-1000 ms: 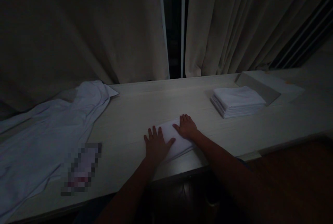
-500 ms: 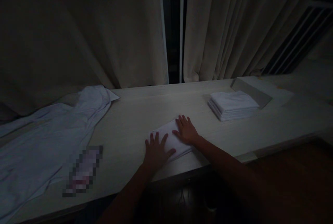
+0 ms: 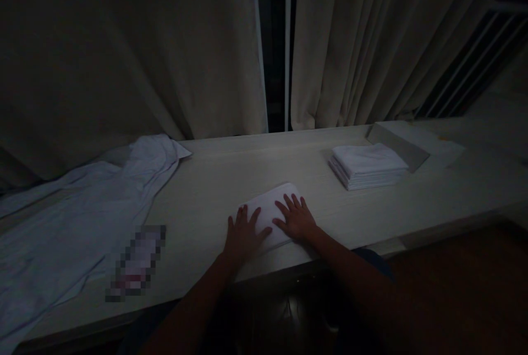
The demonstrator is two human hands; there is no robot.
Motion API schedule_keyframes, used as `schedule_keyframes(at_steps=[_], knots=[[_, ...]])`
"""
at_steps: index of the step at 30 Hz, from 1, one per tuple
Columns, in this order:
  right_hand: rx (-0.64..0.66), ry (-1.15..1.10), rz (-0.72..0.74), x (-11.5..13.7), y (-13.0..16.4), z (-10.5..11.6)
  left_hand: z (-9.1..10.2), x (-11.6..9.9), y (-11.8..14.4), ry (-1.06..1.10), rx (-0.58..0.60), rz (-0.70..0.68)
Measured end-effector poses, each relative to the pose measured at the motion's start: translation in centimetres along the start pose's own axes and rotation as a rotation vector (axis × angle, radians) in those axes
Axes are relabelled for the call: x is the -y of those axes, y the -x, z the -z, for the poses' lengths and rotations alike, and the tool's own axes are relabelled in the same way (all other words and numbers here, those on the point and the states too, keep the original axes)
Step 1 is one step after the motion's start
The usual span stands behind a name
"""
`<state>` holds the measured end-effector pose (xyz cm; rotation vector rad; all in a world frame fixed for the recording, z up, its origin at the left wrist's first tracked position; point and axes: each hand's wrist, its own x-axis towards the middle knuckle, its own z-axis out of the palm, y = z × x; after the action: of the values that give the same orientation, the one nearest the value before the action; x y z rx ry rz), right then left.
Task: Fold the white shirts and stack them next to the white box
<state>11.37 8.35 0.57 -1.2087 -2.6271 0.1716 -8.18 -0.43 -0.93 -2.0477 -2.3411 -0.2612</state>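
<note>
A small folded white cloth (image 3: 270,206) lies flat on the pale wooden counter (image 3: 231,171), near its front edge. My left hand (image 3: 242,233) rests flat on the cloth's near left part, fingers spread. My right hand (image 3: 296,218) presses flat on its near right part, fingers spread too. Neither hand grips anything. The cloth's far half shows beyond my fingers.
A stack of folded white cloths (image 3: 367,165) sits to the right, beside a grey wedge-shaped block (image 3: 396,143). A large crumpled white sheet (image 3: 78,212) covers the counter's left end. A blurred small object (image 3: 136,262) lies left of my hands. Beige curtains (image 3: 165,53) hang behind.
Both hands have slid toward me along the folded cloth, so more of its far half shows. The view has tilted slightly upward.
</note>
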Motion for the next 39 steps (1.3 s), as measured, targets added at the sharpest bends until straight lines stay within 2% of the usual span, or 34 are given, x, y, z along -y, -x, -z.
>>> schedule_keyframes(at_steps=[2,5,9,13,16,20,25,28,31,35,39], knots=[[0.005,0.000,-0.028,0.6,0.7,-0.3,-0.2,0.8,0.0,-0.001,-0.012,0.006],[-0.006,0.009,-0.069,1.5,2.2,-0.8,-0.3,1.8,0.2,0.010,0.000,-0.072],[0.023,0.006,-0.065,1.3,2.6,-0.2,-0.1,2.2,0.5,0.018,0.012,-0.163],[0.002,0.007,-0.122,-0.4,0.4,0.4,0.3,1.9,0.6,0.016,-0.010,-0.150],[0.009,0.013,-0.170,-1.4,-0.8,-0.5,0.6,1.8,0.6,0.035,0.018,-0.128],[-0.005,0.016,-0.153,-1.7,-0.8,-1.7,0.5,1.8,0.6,0.067,0.024,-0.092],[-0.058,0.039,-0.156,-1.5,-0.4,-1.6,0.4,1.5,0.7,0.138,-0.013,-0.049],[-0.054,0.033,-0.161,-1.4,-0.4,-1.5,1.1,2.0,-0.5,0.296,-0.084,0.082],[-0.046,0.026,-0.161,-1.4,-0.4,-1.4,2.3,3.4,-3.1,0.448,-0.121,0.246],[-0.063,0.044,-0.157,-1.3,-0.3,-1.3,3.4,5.4,-7.0,0.517,0.038,0.284],[-0.076,0.054,-0.154,-1.2,-0.3,-1.3,3.6,6.4,-9.0,0.575,0.213,0.256]])
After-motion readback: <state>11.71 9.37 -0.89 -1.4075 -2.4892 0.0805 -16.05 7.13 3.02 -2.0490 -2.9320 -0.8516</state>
